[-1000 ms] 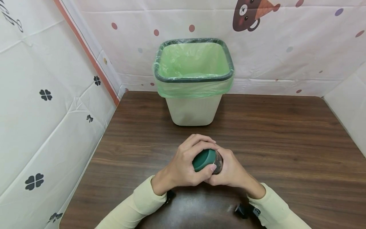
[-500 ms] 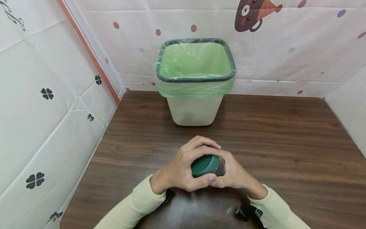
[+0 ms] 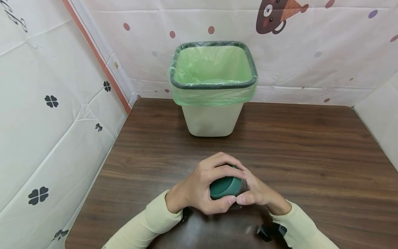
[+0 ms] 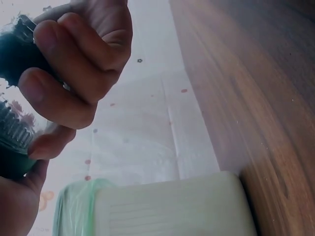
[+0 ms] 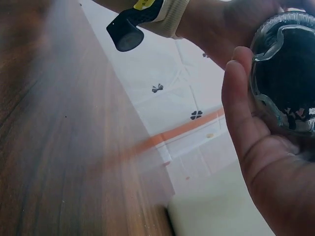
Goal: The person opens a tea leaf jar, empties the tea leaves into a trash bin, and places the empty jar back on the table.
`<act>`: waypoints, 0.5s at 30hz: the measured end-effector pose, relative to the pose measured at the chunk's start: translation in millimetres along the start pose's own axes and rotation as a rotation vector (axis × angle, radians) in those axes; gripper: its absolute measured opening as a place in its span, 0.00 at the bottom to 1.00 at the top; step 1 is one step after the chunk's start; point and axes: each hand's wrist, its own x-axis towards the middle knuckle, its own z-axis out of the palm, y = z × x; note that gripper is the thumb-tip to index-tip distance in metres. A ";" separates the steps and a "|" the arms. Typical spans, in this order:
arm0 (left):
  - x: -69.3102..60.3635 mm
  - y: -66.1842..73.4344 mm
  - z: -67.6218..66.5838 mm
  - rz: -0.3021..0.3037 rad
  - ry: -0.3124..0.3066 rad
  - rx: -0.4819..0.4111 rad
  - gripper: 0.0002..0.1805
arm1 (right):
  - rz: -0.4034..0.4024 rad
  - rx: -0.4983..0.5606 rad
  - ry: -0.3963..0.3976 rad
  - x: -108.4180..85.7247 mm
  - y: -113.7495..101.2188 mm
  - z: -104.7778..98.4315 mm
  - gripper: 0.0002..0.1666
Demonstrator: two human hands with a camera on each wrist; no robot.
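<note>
Pale bin (image 3: 211, 121) on a wood-grain counter (image 3: 311, 145).
Its green liner (image 3: 214, 98) folds over the dark rim (image 3: 214, 86); behind hangs a dotted backdrop (image 3: 311, 72), and at left a clover-printed sheet (image 3: 28, 145) bears what looks like cut-off lettering (image 3: 13, 17).

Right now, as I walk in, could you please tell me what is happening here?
A person holds a round, see-through container with a green top in both hands, above a brown wood-grain table. The left hand curls around the green top, while the right hand grips the body. Beyond them, a pale bin lined with a translucent green bag stands upright.
</note>
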 end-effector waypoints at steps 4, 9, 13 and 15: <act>-1.5 -0.5 1.7 -0.018 0.017 0.038 0.20 | -0.010 -0.039 0.016 2.2 0.2 0.5 0.26; -2.0 -1.2 3.0 -0.038 0.039 0.074 0.18 | -0.038 -0.080 0.038 3.9 0.5 1.5 0.18; -2.2 -0.4 3.7 -0.064 0.052 0.083 0.17 | -0.034 -0.094 0.052 4.1 -0.8 2.5 0.18; -2.4 0.5 3.8 -0.085 0.058 0.085 0.17 | -0.029 -0.101 0.064 3.5 -1.3 2.9 0.19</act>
